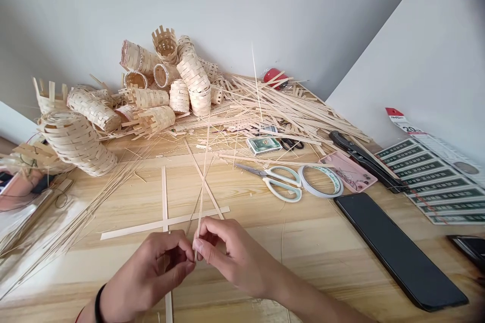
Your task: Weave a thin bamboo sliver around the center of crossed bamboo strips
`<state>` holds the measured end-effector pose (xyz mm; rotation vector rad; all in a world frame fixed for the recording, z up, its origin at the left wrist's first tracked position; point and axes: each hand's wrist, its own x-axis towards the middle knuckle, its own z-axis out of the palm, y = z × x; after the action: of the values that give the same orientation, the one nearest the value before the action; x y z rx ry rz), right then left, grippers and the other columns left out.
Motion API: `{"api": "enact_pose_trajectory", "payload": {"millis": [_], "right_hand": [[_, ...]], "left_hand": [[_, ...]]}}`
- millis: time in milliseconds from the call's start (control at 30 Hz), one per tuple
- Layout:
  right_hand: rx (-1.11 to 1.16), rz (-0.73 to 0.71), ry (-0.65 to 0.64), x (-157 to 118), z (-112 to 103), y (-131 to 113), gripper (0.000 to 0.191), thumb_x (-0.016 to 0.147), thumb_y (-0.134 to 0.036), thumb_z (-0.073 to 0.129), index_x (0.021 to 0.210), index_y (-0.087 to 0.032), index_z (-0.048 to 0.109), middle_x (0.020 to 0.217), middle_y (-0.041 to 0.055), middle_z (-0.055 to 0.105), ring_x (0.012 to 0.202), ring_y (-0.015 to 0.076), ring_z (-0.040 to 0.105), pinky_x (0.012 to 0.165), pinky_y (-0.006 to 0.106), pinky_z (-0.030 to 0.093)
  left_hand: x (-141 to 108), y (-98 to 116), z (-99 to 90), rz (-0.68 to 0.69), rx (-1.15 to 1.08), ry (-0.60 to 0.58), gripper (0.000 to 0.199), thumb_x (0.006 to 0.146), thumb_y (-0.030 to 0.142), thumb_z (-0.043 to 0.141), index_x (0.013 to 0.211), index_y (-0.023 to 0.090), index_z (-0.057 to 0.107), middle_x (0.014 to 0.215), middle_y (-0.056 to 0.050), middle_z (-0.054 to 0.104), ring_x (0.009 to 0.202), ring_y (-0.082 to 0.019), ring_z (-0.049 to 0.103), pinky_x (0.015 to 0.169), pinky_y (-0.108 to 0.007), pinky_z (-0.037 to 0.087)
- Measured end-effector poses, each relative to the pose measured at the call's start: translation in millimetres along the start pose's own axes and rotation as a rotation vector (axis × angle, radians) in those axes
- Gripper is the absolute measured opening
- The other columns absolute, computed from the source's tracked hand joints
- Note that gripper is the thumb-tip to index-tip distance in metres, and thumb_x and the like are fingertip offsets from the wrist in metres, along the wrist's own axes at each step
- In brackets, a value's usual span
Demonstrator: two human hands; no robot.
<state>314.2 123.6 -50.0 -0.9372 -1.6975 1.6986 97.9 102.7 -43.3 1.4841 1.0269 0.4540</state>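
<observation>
"What does the right hand hold?"

"A few thin wooden strands, pinched between thumb and forefinger, with no gap left between the fingertips except the strands themselves. The other fingers curl inward."

"And the left hand?"

"Its thumb and forefinger close on the lower end of the same strands, just beside the right fingertips. A black wristband circles that wrist."

"Where do the strands run?"

"Up from both hands, over the near middle of the counter. How many there are is too fine to tell."

"What lies around them?"

"Two flat wooden strips cross on the counter; one runs down behind the left hand. Another flat strip slants behind the strands. White-handled scissors lie farther back to the right, and a heap of woven baskets stands well beyond the hands."
</observation>
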Motion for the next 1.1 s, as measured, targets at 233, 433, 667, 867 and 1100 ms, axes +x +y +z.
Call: {"api": "enact_pose_trajectory", "payload": {"millis": [233, 433, 667, 867, 1100], "right_hand": [[0.073, 0.011, -0.002, 1.1, 0.3, -0.8, 0.016, 0.098, -0.031, 0.060, 0.086, -0.019, 0.060, 0.084, 0.0015, 0.070, 0.079, 0.0157, 0.064, 0.069, 0.025, 0.047], [0.064, 0.034, 0.005, 1.7, 1.2, 0.3, 0.008, 0.093, -0.026, 0.065, 0.090, -0.019, 0.068, 0.081, 0.0003, 0.068, 0.075, 0.0148, 0.060, 0.071, 0.026, 0.048], [0.018, 0.053, -0.015, 0.7, 1.1, 4.2, 0.004, 0.091, -0.023, 0.064, 0.088, -0.020, 0.066, 0.075, -0.0030, 0.063, 0.069, 0.0125, 0.056, 0.065, 0.024, 0.045], [-0.009, 0.056, -0.046, 1.1, 2.0, 5.0, 0.004, 0.088, -0.018, 0.062, 0.086, -0.021, 0.061, 0.075, -0.0044, 0.062, 0.069, 0.0122, 0.056, 0.064, 0.024, 0.045], [-0.008, 0.054, -0.062, 1.0, 1.1, 4.8, 0.005, 0.085, -0.016, 0.061, 0.086, -0.021, 0.060, 0.074, -0.0044, 0.061, 0.069, 0.0127, 0.056, 0.064, 0.025, 0.045]], "left_hand": [[0.9, -0.1, 1.0, -0.019, 0.004, 0.018, 0.025, 0.099, 0.039, 0.057, 0.085, 0.019, 0.060, 0.071, 0.003, 0.048, 0.065, -0.012, 0.039, 0.060, -0.022, 0.035], [0.4, -4.0, -3.4, -0.060, 0.047, 0.081, 0.030, 0.100, 0.044, 0.056, 0.089, 0.017, 0.065, 0.076, 0.001, 0.056, 0.069, -0.013, 0.044, 0.064, -0.023, 0.038], [-1.1, -5.6, -2.3, -0.074, 0.031, 0.078, 0.033, 0.099, 0.048, 0.057, 0.087, 0.018, 0.063, 0.074, 0.002, 0.053, 0.067, -0.013, 0.041, 0.062, -0.024, 0.035], [0.1, -0.6, -0.9, -0.068, 0.036, 0.073, 0.034, 0.099, 0.048, 0.057, 0.084, 0.018, 0.063, 0.073, 0.002, 0.051, 0.068, -0.014, 0.041, 0.063, -0.025, 0.035], [-0.6, -0.1, -1.1, -0.077, 0.036, 0.052, 0.033, 0.099, 0.048, 0.056, 0.084, 0.019, 0.062, 0.073, 0.002, 0.051, 0.067, -0.014, 0.041, 0.062, -0.025, 0.034]]}}
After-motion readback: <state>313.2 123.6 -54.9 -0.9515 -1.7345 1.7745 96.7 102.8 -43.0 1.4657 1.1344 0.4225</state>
